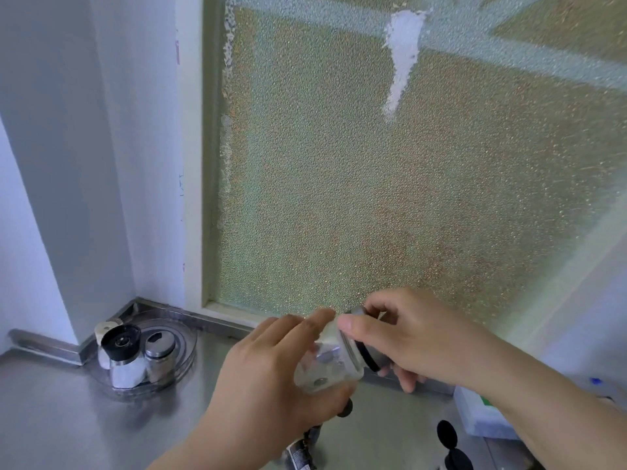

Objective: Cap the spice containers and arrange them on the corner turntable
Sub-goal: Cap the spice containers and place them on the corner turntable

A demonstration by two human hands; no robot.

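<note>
From the head camera, the left hand [271, 374] is wrapped around a clear glass spice jar [327, 364], holding it tilted in the air with its mouth pointing up and to the right. The right hand [417, 334] meets it there, thumb and fingers curled round a metal cap [360, 337] with a dark rim that sits on the jar's mouth. Whether the cap is fully seated cannot be told.

Well off to the left of the left hand, in the corner where the walls meet, a clear turntable [185, 344] rests on the steel counter [68, 418]. It carries a glass shaker with a black top [120, 340], a silver-lidded jar [159, 347] just beside it, and a pale container [103, 329] partly hidden behind them.

Below the hands, near the bottom edge, stand two black-capped bottles [447, 432] and a labelled container [298, 452], half covered by the left wrist. Under the right forearm lies a white box [481, 415]. A frosted window pane [390, 181] fills the wall behind both hands.
</note>
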